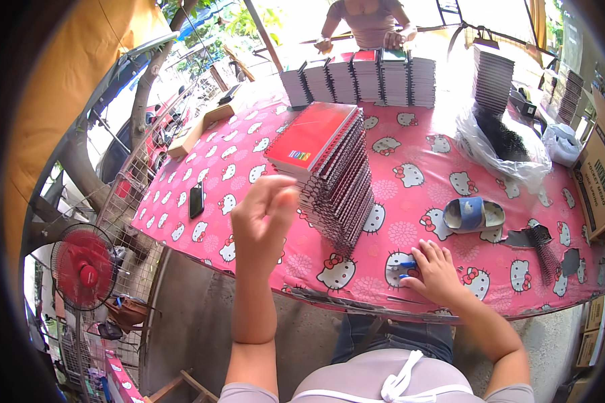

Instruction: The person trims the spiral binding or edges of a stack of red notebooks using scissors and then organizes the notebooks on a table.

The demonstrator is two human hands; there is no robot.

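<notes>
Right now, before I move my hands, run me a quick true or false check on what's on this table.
1. The nearest notebook stack has a red cover on top. True.
2. The left hand lies flat on the table. False: it is raised in front of that stack.
3. The right hand is down at the table, by a small blue item. True.
4. The blue sandal lies left of the nearest stack. False: it lies to its right.
5. The dark phone sits on top of the nearest stack. False: it lies on the pink tablecloth, left of the stack.
6. A red fan stands beyond the table's left side. True.
</notes>
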